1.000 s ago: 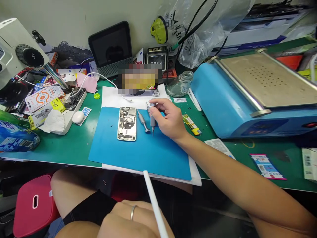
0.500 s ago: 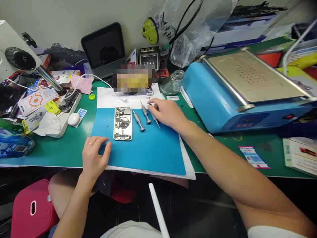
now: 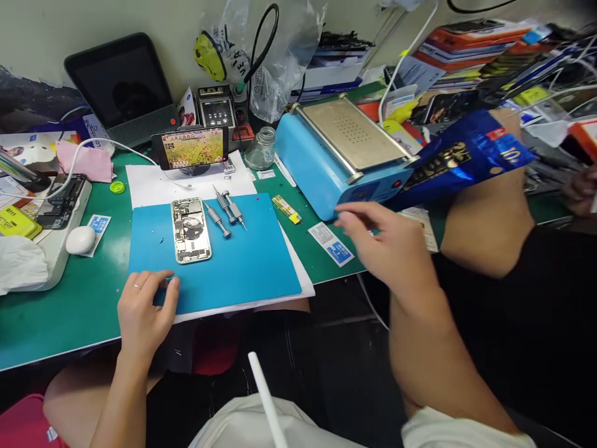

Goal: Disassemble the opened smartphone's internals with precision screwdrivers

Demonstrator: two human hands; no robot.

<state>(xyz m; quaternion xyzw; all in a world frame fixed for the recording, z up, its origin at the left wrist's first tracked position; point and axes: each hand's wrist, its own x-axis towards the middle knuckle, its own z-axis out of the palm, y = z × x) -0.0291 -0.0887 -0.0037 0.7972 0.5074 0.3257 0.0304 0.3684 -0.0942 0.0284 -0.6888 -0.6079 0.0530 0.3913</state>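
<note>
My left hand (image 3: 147, 305) rests at the front left edge of the blue mat (image 3: 242, 274), fingers loosely bent and apart, holding nothing. An opened smartphone (image 3: 191, 230) with bare inner parts lies on the mat just beyond it. Three grey precision screwdrivers (image 3: 217, 219) lie beside the phone, one crossing close to another. Over the table's right front, my right hand (image 3: 387, 246) is raised in front of the blue heating-plate machine (image 3: 308, 168). Its thumb and index tips are close with a small gap; nothing shows between them. The other fingers are partly hidden.
A phone (image 3: 191, 148) on a stand shows a game behind the mat. A glass jar (image 3: 261, 149), a yellow packet (image 3: 286, 210) and a printed card (image 3: 331, 244) lie to the right. A blue snack bag (image 3: 461, 158) and another person's knee (image 3: 489, 211) are farther right.
My right hand has left the screwdriver on the mat and moved right, beyond the mat. The view has turned right, bringing in the blue bag and another person. My left hand stays at the mat's edge.
</note>
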